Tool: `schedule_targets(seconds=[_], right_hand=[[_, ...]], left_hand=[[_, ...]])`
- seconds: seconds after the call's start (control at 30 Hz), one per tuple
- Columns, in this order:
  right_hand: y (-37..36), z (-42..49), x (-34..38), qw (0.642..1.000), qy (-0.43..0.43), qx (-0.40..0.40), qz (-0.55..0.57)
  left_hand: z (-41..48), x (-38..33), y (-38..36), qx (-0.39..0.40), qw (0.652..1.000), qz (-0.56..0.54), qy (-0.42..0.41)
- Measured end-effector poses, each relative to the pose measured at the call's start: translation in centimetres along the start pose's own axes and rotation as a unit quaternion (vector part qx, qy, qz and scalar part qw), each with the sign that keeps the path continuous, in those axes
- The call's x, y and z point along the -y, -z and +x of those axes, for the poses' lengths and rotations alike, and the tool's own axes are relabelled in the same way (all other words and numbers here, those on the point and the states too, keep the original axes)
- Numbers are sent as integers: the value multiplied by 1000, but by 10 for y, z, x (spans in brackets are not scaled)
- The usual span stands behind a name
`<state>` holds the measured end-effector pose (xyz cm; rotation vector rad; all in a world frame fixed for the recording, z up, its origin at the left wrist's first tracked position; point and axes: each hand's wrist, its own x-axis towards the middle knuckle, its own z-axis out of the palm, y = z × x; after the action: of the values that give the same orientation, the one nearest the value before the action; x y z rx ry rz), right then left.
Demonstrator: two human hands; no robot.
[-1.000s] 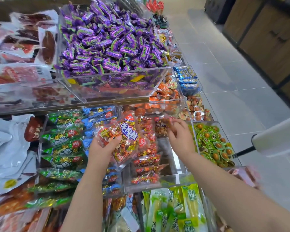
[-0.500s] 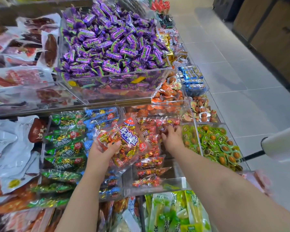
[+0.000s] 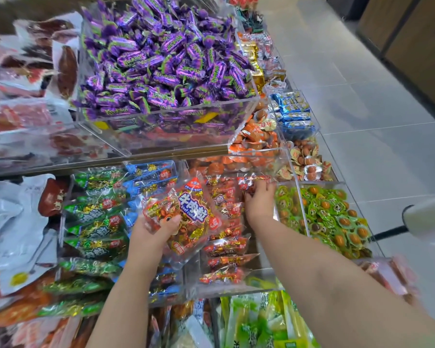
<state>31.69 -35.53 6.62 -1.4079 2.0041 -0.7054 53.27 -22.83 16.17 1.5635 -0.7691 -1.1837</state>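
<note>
1. At a shop's snack display, the left hand (image 3: 156,229) grips a red beef-cube bag (image 3: 189,214), thumb across its front, just above the packed bins.
2. Beyond it, the right hand (image 3: 260,200) curls its fingers on a red snack packet (image 3: 250,180) at the back of a clear acrylic bin (image 3: 261,280).
3. Farther back, purple wrapped candies (image 3: 161,66) heap a raised bin.

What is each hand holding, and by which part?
Left hand grips the clear red-printed beef-cube bag by its lower left edge. Right hand pinches a small red foil packet by its near edge.
</note>
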Motion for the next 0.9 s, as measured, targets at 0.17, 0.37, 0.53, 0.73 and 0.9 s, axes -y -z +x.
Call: schedule_targets(seconds=[0.17, 0.37, 0.53, 0.73, 0.9], right_hand=[[6, -23, -12, 988, -51, 11, 148], [29, -51, -12, 975, -88, 57, 193], [68, -82, 28, 908, -44, 165, 382], [105, -109, 57, 921, 27, 326, 212], [154, -75, 59, 986, 85, 123, 80]], left_hand=[[-3, -2, -1, -8, 1000, 2, 0], [-3, -15, -4, 1, 999, 29, 31], [-8, -31, -12, 28, 996, 69, 44], [-22, -36, -37, 34, 996, 87, 1], [-18, -29, -29, -48, 997, 65, 9]])
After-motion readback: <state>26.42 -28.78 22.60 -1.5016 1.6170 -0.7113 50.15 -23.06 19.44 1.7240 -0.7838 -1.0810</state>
